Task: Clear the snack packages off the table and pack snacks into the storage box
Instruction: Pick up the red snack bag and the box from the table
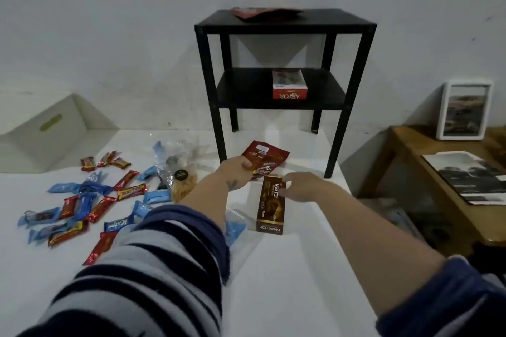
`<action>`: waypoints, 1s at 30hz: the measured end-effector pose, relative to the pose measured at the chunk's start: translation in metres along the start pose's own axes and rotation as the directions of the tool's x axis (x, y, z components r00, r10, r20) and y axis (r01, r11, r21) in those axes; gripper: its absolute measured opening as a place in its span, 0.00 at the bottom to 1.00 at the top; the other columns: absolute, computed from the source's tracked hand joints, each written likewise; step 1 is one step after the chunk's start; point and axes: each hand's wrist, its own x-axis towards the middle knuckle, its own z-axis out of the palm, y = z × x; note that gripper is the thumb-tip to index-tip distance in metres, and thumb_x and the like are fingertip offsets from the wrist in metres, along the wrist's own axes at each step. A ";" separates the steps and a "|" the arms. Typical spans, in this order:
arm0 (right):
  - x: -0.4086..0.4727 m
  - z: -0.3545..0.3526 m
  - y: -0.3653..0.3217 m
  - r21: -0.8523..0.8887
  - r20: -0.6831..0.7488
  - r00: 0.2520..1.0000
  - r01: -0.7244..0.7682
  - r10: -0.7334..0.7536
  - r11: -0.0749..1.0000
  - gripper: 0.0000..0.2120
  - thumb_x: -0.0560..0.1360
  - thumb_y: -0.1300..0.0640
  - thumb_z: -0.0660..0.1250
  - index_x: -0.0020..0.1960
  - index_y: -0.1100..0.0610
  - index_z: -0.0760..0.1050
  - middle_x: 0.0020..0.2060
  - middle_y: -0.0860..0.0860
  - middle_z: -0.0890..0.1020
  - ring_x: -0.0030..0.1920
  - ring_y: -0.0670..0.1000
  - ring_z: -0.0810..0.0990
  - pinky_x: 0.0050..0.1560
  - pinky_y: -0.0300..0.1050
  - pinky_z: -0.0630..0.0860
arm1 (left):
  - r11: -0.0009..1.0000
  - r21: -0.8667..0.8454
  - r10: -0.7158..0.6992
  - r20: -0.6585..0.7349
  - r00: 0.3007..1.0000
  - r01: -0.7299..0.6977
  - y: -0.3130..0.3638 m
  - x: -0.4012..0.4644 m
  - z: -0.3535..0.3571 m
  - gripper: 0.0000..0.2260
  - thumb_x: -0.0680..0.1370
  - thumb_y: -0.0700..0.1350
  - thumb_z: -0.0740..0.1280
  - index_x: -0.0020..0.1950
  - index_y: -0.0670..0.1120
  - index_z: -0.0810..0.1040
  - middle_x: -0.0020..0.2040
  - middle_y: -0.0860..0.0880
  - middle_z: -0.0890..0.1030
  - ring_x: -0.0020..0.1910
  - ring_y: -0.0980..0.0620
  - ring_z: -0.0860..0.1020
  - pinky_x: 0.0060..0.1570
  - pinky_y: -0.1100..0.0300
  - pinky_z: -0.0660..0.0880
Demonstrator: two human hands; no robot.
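Partly hidden behind the left hand [236, 172], a dark red snack pouch [264, 157] is pinched between thumb and fingers, held just above the white table [301, 268]. Beside it, the right hand [302, 186] rests curled fingertips on the far end of a brown Nextar box [271, 204] lying on the table; how firmly it grips is unclear. Blurred red and blue snack bars [90, 200] lie scattered to the left around a clear bag of snacks [178, 169]. A pale storage box [41, 128] sits tilted at the far left, cut off by the edge. Behind stands a black shelf stand [284, 27], holding a red Astor box [290, 87] on its lower shelf and a flat red packet [262, 13] on top.
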 end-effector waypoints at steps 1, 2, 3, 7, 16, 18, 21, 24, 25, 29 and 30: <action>0.009 0.011 -0.001 0.033 0.004 0.999 -0.033 0.033 0.999 0.25 0.78 0.45 0.60 0.74 0.50 0.62 0.70 0.54 0.70 0.69 0.56 0.70 0.68 0.49 0.67 | 1.000 -0.020 -0.017 0.020 1.000 0.017 -0.003 0.009 0.003 0.15 0.79 0.41 0.61 0.66 0.41 0.74 0.63 0.42 0.78 0.63 0.44 0.75 0.61 0.56 0.70; 0.022 0.021 0.001 0.076 -0.011 0.997 -0.075 0.076 0.994 0.28 0.77 0.42 0.60 0.75 0.47 0.59 0.70 0.54 0.69 0.69 0.57 0.70 0.69 0.52 0.68 | 0.999 -0.041 -0.025 0.026 0.999 0.026 -0.009 0.024 0.007 0.15 0.79 0.41 0.61 0.66 0.41 0.74 0.63 0.41 0.78 0.63 0.44 0.75 0.62 0.56 0.70; 0.034 0.035 0.000 0.102 -0.017 0.993 -0.115 0.117 0.988 0.31 0.75 0.39 0.60 0.75 0.45 0.56 0.70 0.55 0.68 0.68 0.59 0.69 0.68 0.55 0.68 | 0.996 -0.069 -0.047 0.040 0.998 0.050 -0.015 0.037 0.012 0.15 0.79 0.41 0.62 0.66 0.40 0.74 0.63 0.41 0.78 0.63 0.43 0.75 0.62 0.56 0.70; 0.073 0.076 -0.016 0.188 -0.108 0.963 -0.226 0.248 0.956 0.36 0.73 0.33 0.59 0.75 0.42 0.50 0.72 0.55 0.59 0.69 0.61 0.65 0.62 0.59 0.70 | 0.983 -0.174 -0.045 0.080 0.996 0.059 -0.031 0.092 0.029 0.16 0.80 0.42 0.62 0.66 0.40 0.73 0.63 0.41 0.77 0.62 0.43 0.76 0.56 0.59 0.73; 0.119 0.091 0.015 0.254 -0.184 0.903 -0.338 0.388 0.906 0.34 0.74 0.39 0.61 0.73 0.33 0.46 0.71 0.53 0.58 0.65 0.58 0.68 0.58 0.54 0.76 | 0.998 0.066 0.002 0.160 0.987 -0.013 -0.061 0.212 0.073 0.22 0.78 0.49 0.64 0.71 0.51 0.66 0.72 0.44 0.66 0.71 0.42 0.65 0.70 0.45 0.65; 0.125 0.085 0.031 0.252 -0.175 0.899 -0.353 0.402 0.901 0.35 0.75 0.41 0.62 0.74 0.33 0.44 0.71 0.53 0.59 0.65 0.57 0.69 0.58 0.53 0.76 | 0.986 0.165 -0.046 0.158 0.986 0.019 -0.066 0.225 0.079 0.26 0.78 0.53 0.64 0.74 0.55 0.60 0.76 0.41 0.56 0.76 0.39 0.54 0.73 0.40 0.55; 0.130 0.079 0.039 0.253 -0.166 0.895 -0.368 0.415 0.895 0.37 0.75 0.43 0.64 0.74 0.32 0.44 0.70 0.52 0.60 0.64 0.57 0.69 0.58 0.53 0.76 | 0.960 0.269 -0.109 0.125 0.986 0.072 -0.072 0.240 0.086 0.30 0.77 0.57 0.65 0.75 0.60 0.55 0.78 0.41 0.47 0.77 0.38 0.47 0.73 0.40 0.52; 0.135 0.077 0.039 0.250 -0.195 0.887 -0.368 0.419 0.896 0.37 0.75 0.43 0.64 0.74 0.33 0.44 0.69 0.52 0.61 0.63 0.56 0.69 0.57 0.52 0.78 | 0.959 0.274 -0.098 0.081 0.992 0.072 -0.069 0.247 0.084 0.30 0.74 0.58 0.69 0.73 0.60 0.61 0.74 0.42 0.58 0.72 0.40 0.58 0.69 0.42 0.62; 0.136 0.078 0.039 0.245 -0.199 0.885 -0.372 0.422 0.895 0.37 0.75 0.43 0.64 0.74 0.33 0.44 0.68 0.52 0.61 0.63 0.56 0.69 0.56 0.52 0.78 | 0.959 0.278 -0.086 0.076 0.993 0.061 -0.068 0.248 0.083 0.30 0.73 0.58 0.70 0.72 0.58 0.63 0.71 0.43 0.62 0.70 0.41 0.62 0.67 0.44 0.65; 0.136 0.078 0.039 0.222 -0.218 0.879 -0.379 0.425 0.898 0.36 0.75 0.41 0.63 0.75 0.34 0.45 0.67 0.53 0.62 0.62 0.56 0.72 0.55 0.52 0.79 | 0.991 0.115 -0.082 0.110 0.991 0.069 -0.070 0.240 0.081 0.27 0.72 0.49 0.74 0.69 0.52 0.70 0.64 0.44 0.67 0.61 0.41 0.73 0.60 0.48 0.74; 0.134 0.078 0.039 0.217 -0.225 0.876 -0.382 0.427 0.898 0.36 0.75 0.41 0.63 0.75 0.34 0.45 0.66 0.54 0.63 0.61 0.57 0.73 0.54 0.52 0.79 | 0.996 0.026 -0.087 0.127 0.988 0.084 -0.072 0.235 0.083 0.25 0.72 0.45 0.74 0.68 0.51 0.72 0.64 0.44 0.67 0.59 0.41 0.75 0.59 0.49 0.75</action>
